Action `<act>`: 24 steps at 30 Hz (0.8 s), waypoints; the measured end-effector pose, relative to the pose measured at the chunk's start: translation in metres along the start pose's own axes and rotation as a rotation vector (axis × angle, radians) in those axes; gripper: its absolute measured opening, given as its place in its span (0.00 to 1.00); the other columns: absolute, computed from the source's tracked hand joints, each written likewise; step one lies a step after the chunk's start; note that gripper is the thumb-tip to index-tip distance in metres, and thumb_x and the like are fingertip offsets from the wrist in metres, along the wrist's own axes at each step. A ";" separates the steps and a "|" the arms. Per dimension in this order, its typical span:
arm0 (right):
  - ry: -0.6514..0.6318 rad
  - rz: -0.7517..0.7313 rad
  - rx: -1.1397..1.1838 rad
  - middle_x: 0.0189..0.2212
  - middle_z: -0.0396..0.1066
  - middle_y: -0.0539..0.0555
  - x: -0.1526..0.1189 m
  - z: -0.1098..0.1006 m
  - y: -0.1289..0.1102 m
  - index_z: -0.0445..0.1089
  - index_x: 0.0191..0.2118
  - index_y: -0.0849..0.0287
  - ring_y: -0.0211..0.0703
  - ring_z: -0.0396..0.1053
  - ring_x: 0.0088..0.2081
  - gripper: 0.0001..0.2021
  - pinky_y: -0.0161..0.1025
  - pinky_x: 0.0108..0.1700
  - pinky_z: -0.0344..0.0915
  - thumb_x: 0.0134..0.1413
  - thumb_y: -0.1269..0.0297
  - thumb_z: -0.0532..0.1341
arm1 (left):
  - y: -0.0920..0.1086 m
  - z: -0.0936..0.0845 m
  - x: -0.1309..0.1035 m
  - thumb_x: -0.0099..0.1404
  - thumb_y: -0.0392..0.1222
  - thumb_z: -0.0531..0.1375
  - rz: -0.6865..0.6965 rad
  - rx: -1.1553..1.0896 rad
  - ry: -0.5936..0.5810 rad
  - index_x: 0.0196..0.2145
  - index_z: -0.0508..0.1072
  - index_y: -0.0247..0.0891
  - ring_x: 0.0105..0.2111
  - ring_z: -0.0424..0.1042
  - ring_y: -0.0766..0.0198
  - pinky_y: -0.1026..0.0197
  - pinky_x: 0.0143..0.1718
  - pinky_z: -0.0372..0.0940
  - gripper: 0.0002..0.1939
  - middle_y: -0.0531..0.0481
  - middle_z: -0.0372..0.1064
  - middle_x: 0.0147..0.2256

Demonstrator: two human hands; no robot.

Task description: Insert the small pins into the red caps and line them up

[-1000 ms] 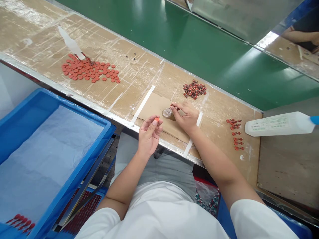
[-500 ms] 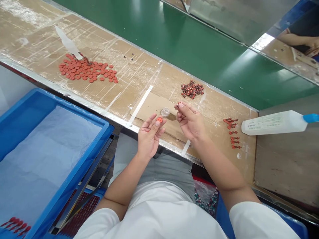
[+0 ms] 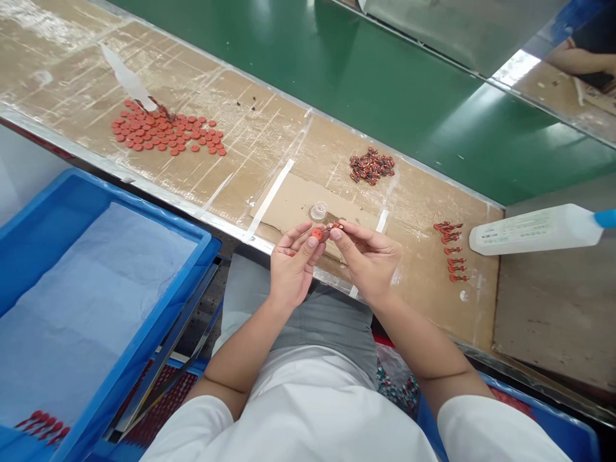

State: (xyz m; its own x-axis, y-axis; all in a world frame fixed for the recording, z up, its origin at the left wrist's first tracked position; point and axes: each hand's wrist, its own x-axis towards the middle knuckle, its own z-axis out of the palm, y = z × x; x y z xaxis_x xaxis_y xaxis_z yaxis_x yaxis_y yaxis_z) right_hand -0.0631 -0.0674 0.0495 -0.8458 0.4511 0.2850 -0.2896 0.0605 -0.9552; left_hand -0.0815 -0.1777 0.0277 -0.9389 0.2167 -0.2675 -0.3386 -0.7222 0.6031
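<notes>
Cardboard-covered bench [image 3: 423, 289], scuffed and taped, against a green surface [image 3: 385, 83]. Far left: blue tray [image 3: 144, 204], paper-lined. Next, loose red discs [image 3: 166, 133], spread flat, probably for easy picking. My left hand [image 3: 289, 273]: narrow thumb-and-finger pinch on a red two-holed disc [image 3: 317, 234], face up, presumably to expose the holes; more red shows among the fingers, unidentified. Clear small cup [image 3: 318, 210] just beyond, within reach. My right hand [image 3: 378, 263]: narrow fingertip pinch on a small red-and-dark piece [image 3: 337, 226], close to the disc; contact, cannot tell. Beyond, a heap of similar pieces [image 3: 371, 165]. Far right: a column of red pieces [image 3: 453, 251], apparently spaced to stay separate, beside a white bottle [image 3: 534, 230].
</notes>
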 end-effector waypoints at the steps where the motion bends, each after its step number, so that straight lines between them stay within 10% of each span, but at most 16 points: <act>1: 0.002 -0.016 -0.012 0.37 0.79 0.48 0.000 0.000 0.000 0.79 0.37 0.50 0.40 0.77 0.36 0.10 0.38 0.43 0.75 0.46 0.69 0.71 | 0.000 0.000 0.000 0.54 0.38 0.69 0.009 0.001 -0.001 0.41 0.75 0.39 0.43 0.77 0.63 0.66 0.46 0.69 0.16 0.47 0.78 0.42; 24: -0.023 -0.141 -0.199 0.36 0.79 0.50 0.000 -0.004 0.004 0.79 0.37 0.52 0.44 0.78 0.37 0.08 0.42 0.43 0.77 0.47 0.65 0.70 | -0.001 -0.001 -0.001 0.54 0.39 0.69 0.054 0.051 -0.010 0.41 0.76 0.39 0.42 0.77 0.63 0.67 0.44 0.70 0.16 0.47 0.78 0.40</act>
State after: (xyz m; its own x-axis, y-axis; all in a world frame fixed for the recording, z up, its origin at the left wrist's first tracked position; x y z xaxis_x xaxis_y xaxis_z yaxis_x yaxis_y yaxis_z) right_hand -0.0624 -0.0641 0.0455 -0.8136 0.4058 0.4165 -0.3136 0.2969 -0.9019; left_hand -0.0806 -0.1781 0.0261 -0.9563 0.1849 -0.2265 -0.2900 -0.6985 0.6542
